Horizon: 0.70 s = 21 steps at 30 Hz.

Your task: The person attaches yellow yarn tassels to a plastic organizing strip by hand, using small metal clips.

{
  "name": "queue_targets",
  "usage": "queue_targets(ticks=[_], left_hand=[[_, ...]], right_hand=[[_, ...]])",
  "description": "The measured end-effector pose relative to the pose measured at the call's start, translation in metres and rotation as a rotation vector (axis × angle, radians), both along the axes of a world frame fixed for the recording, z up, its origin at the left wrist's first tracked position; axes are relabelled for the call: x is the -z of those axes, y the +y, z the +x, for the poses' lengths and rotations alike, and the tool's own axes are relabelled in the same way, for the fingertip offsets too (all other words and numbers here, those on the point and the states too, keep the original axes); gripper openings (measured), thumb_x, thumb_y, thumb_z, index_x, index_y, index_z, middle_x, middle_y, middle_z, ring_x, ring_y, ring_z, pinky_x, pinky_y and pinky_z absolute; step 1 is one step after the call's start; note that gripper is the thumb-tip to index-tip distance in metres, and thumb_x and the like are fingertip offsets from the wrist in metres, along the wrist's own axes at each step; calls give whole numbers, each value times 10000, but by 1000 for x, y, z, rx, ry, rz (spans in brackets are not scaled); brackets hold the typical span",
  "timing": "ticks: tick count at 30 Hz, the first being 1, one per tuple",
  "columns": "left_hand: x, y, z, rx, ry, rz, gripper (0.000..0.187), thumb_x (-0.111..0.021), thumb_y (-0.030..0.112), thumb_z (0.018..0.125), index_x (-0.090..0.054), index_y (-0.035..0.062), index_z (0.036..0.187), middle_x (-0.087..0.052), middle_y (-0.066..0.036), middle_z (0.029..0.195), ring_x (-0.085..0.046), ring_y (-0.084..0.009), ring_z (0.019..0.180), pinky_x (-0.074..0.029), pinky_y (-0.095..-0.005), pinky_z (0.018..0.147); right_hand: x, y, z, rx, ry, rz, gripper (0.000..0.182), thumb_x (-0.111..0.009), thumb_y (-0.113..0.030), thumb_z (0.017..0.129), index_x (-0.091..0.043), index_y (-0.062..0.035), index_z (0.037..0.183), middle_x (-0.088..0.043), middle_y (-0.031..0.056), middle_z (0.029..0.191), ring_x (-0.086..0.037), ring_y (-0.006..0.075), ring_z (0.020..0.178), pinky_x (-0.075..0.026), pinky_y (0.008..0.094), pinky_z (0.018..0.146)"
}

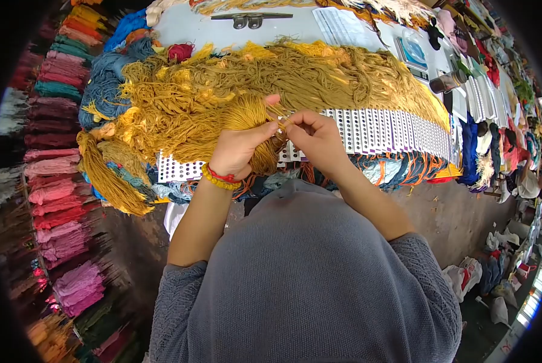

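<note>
My left hand is wrapped round a hank of mustard-yellow yarn, its thumb pointing right along the strands. Close beside it, my right hand pinches thin strands of the same yarn between thumb and fingers. The fingertips of both hands nearly meet. Beneath and around them lies a long heap of gold and olive yarn. A row of white cards with dark round holes runs along the near side of the heap, partly covered by my hands and the yarn.
Blue yarn is piled at the table's left end, and one gold hank hangs over the edge. At the far side lie a black clip and a printed sheet. A dark cup is at right. Coloured hanks hang along the left.
</note>
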<state>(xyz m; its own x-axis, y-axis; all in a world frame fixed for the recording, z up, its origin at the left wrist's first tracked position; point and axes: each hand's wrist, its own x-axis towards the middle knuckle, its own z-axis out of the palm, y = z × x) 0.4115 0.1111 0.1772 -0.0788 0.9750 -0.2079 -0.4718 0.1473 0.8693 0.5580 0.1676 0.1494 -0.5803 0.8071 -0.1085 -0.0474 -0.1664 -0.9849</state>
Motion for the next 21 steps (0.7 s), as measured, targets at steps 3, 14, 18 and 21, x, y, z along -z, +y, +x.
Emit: queue_targets(ticks=[3, 14, 18, 21], left_hand=[[-1, 1, 0, -33, -2, -35, 358, -551, 8, 786, -474, -8, 1135, -546, -53, 1010, -529, -109, 846, -422, -235, 753], [9, 11, -7, 22, -213, -93, 214, -461, 117, 820, -547, -37, 941, -555, -88, 924, -520, -130, 707, -409, -266, 694], [4, 14, -4, 144, -93, -117, 351, -350, 200, 891, -476, -45, 1110, -477, -21, 710, -476, -110, 669, -408, -255, 677], [12, 16, -11, 213, -428, -78, 382, -362, 285, 905, -526, -39, 1023, -550, -45, 747, -525, -130, 681, -435, -266, 646]], right_hand=[[-3, 1, -1, 22, 17, -32, 69, -546, -85, 801, -565, -19, 807, -526, -28, 656, -441, 25, 541, -356, 171, 479], [-14, 8, 4, -88, 128, -391, 92, -501, -115, 807, -523, -33, 771, -511, 24, 616, -413, 65, 454, -336, 196, 418], [-10, 16, 14, -388, 218, -537, 206, -487, -219, 818, -483, -49, 704, -510, 39, 668, -362, 83, 427, -307, 207, 396], [6, 20, 20, -507, 753, -744, 311, -425, -336, 854, -476, -77, 690, -435, 24, 583, -347, 90, 463, -264, 221, 403]])
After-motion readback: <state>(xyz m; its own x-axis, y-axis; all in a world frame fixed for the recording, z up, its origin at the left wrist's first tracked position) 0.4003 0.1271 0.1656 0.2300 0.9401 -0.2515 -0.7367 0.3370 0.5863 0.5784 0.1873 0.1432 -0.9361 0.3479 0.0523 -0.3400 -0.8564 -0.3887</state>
